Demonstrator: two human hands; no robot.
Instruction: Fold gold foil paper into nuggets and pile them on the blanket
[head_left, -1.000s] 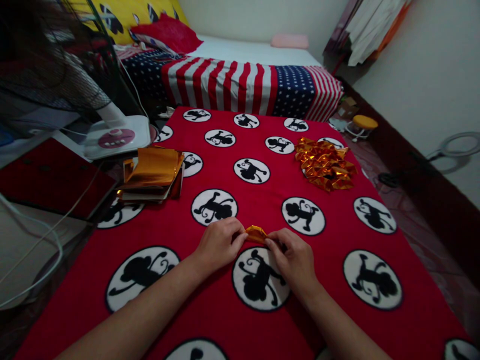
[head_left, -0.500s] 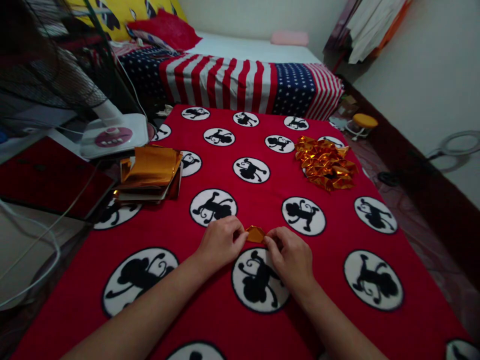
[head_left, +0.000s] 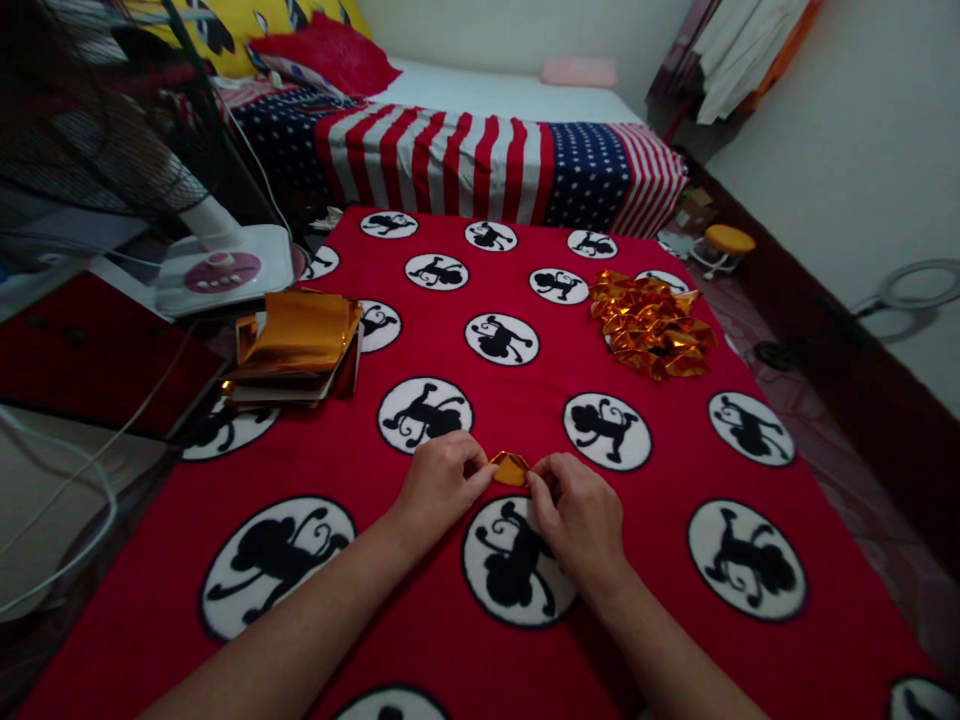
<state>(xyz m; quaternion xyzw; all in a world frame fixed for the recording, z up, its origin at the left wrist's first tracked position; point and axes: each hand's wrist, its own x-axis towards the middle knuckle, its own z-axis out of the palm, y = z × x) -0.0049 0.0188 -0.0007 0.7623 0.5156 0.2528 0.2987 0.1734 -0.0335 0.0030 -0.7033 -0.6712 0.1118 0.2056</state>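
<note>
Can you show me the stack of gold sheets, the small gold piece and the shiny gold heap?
Stack of gold sheets [head_left: 304, 330], head view: its top sheet.
Small gold piece [head_left: 511, 470], head view: its visible middle.
Shiny gold heap [head_left: 651, 328], head view: its middle.

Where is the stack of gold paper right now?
In the head view, the stack of gold paper lies toward the left edge of the red cloth, beside the white fan base and beyond the left hand.

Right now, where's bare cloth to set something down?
Free: red cloth between the foil stack and the folded pile; also right of the right hand. Crowded: left edge, foil stack near fan base; front centre, left hand and right hand pinching the gold piece.
</note>
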